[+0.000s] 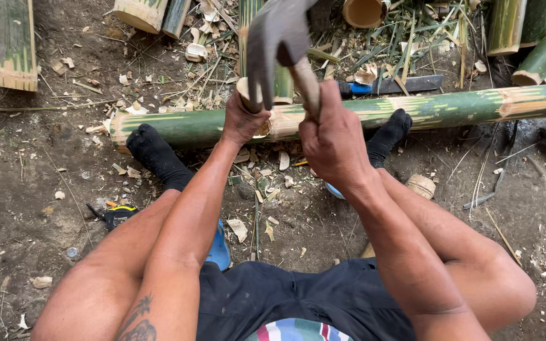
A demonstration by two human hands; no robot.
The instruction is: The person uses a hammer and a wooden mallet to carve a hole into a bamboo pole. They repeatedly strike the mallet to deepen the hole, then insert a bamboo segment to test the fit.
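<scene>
Green bamboo pole [450,107], left hand [242,120] steadying, right hand [333,142] gripping hammer [280,38]

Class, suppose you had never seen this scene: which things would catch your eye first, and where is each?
First, the heavy chopping blade raised at top centre, its wooden handle gripped by the right hand. Below it the long green bamboo pole lies across the dirt, with the left hand holding a short upright bamboo piece against it. Both black-socked feet brace the pole.
</scene>
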